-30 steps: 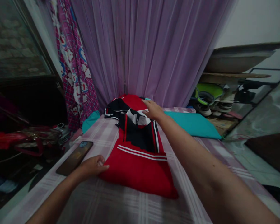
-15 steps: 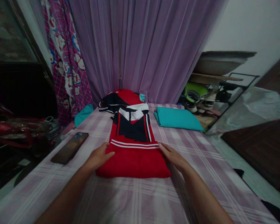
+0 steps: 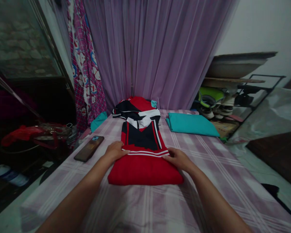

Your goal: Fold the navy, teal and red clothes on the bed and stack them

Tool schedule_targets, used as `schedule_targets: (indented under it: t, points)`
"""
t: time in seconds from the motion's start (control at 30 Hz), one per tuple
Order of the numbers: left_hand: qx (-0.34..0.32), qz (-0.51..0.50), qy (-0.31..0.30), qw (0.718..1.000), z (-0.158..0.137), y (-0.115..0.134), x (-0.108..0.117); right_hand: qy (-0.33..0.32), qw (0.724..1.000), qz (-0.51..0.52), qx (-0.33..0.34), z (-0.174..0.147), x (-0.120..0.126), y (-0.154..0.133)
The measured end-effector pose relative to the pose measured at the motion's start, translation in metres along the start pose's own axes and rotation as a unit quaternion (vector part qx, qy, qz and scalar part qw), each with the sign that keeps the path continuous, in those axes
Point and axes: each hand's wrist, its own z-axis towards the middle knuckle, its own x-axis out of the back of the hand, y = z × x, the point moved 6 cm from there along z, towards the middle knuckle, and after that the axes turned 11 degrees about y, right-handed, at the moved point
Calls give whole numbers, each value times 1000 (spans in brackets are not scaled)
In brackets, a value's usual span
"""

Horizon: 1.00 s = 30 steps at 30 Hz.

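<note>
A folded red and black jacket point(image 3: 145, 170) with a white collar lies flat on the bed, its collar end away from me. The lower part is turned up over the front, so the hem band with white stripes crosses the middle. At the band's left end, my left hand point(image 3: 114, 151) grips the edge, thumb on top and fingertips partly hidden. My right hand point(image 3: 179, 159) pinches the right end of the band between thumb and fingers. Both forearms reach in from the bottom of the view.
A phone point(image 3: 89, 149) lies to the left on the checked bedsheet point(image 3: 215, 174). Folded teal cloth point(image 3: 192, 123) is at the right. Behind the jacket sits another red and black garment point(image 3: 127, 108), against a purple curtain point(image 3: 155, 58). A cluttered rack point(image 3: 232, 94) stands beyond the right edge.
Both hands have gone from resting at the band's sides to gripping its ends, the right thumb now over the band. The view has turned slightly left.
</note>
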Motion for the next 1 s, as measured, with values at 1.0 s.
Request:
schedule_targets:
  t: [1.0]
  points:
    - [-115,-6,164,980,-43,40,5,204,960,-179,65,5,-9,-33]
